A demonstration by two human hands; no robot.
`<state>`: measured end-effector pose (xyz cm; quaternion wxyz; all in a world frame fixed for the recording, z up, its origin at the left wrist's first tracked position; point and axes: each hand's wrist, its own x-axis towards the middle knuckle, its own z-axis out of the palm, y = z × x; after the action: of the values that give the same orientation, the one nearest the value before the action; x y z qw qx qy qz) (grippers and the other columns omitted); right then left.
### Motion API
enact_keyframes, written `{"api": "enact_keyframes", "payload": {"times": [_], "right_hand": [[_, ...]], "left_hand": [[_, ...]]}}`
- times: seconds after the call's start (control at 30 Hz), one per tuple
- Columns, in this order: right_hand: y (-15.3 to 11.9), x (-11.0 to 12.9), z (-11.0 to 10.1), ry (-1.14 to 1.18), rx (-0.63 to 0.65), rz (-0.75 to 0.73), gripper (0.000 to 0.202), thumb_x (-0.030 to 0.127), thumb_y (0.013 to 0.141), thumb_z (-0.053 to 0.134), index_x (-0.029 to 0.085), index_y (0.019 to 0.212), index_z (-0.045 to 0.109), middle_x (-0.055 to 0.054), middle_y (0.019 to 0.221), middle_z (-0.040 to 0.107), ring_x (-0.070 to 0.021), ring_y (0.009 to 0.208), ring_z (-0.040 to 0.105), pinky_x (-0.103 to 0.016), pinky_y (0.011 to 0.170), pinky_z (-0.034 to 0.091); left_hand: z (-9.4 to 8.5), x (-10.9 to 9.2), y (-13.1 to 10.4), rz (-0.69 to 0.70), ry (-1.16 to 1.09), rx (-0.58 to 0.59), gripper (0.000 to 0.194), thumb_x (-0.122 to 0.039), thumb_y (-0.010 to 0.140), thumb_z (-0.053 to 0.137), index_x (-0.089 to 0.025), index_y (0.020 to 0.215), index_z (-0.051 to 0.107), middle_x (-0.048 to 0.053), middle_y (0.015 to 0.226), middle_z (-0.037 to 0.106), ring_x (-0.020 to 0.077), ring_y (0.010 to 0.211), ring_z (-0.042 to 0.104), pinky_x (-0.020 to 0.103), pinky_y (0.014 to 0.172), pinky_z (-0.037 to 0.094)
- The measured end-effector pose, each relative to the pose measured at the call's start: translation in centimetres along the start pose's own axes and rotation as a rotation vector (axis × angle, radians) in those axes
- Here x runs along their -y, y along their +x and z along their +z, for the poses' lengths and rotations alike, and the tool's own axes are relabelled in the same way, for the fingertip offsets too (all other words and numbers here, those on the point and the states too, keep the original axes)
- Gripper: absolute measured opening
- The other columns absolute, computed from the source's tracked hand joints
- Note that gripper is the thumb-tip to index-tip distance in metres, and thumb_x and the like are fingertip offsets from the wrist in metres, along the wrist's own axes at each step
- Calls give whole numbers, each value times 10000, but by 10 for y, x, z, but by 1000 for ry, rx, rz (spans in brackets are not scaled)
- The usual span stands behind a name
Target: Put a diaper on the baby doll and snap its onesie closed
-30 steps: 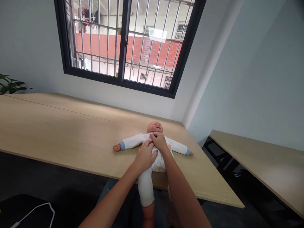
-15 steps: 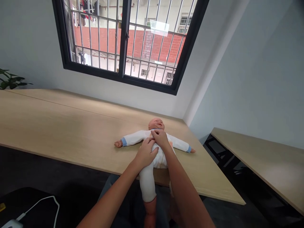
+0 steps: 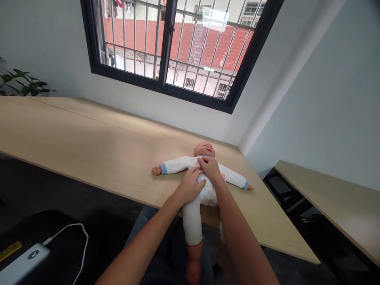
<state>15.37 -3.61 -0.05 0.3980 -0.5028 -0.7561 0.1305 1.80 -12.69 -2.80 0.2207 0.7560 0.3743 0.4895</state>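
Note:
A baby doll (image 3: 204, 149) lies on its back on the wooden table (image 3: 118, 158), arms spread and legs hanging over the front edge. It wears a white outfit (image 3: 192, 223) with blue cuffs. My left hand (image 3: 192, 185) lies on the doll's belly, its fingers spread over the cloth. At the upper chest, just below the collar, my right hand (image 3: 208, 166) has thumb and fingertips pinched together on the front of the outfit. What exactly lies between those fingertips is too small to tell.
A second wooden table (image 3: 326, 198) stands at the right. Behind the doll are a wall and a barred window (image 3: 163, 51). A plant (image 3: 26, 83) is at the far left. At the lower left lies a white power bank (image 3: 26, 261) with a cable.
The camera view has shifted, so the scene sits further right and the power bank shows more. Both hands remain at nearly the same places on the doll.

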Motion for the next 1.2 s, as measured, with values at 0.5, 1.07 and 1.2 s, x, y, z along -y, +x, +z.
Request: {"api": "enact_keyframes", "payload": {"times": [0.5, 1.07, 1.2], "right_hand": [[-1, 2, -1, -10, -18, -22, 379, 429, 850, 457, 178, 580, 541, 14, 544, 487, -128, 559, 418, -256, 517, 270], [-3, 8, -2, -15, -4, -49, 386, 418, 862, 442, 171, 590, 561, 9, 553, 503, -130, 567, 421, -263, 540, 275], [-3, 8, -3, -13, 9, -37, 379, 422, 853, 452, 167, 610, 592, 8, 558, 520, -134, 566, 423, -261, 534, 274]], "left_hand": [[1, 1, 1, -3, 0, 0, 331, -226, 872, 505, -220, 1191, 595, 78, 1275, 556, 234, 1242, 463, 392, 1120, 337], [-2, 2, 1, -10, -29, -14, 295, -231, 855, 531, -213, 1139, 608, 75, 1236, 585, 241, 1207, 478, 393, 1106, 347], [-3, 0, 0, -2, -48, -15, 310, -224, 857, 529, -203, 1159, 599, 74, 1249, 580, 229, 1223, 469, 374, 1113, 338]]}}
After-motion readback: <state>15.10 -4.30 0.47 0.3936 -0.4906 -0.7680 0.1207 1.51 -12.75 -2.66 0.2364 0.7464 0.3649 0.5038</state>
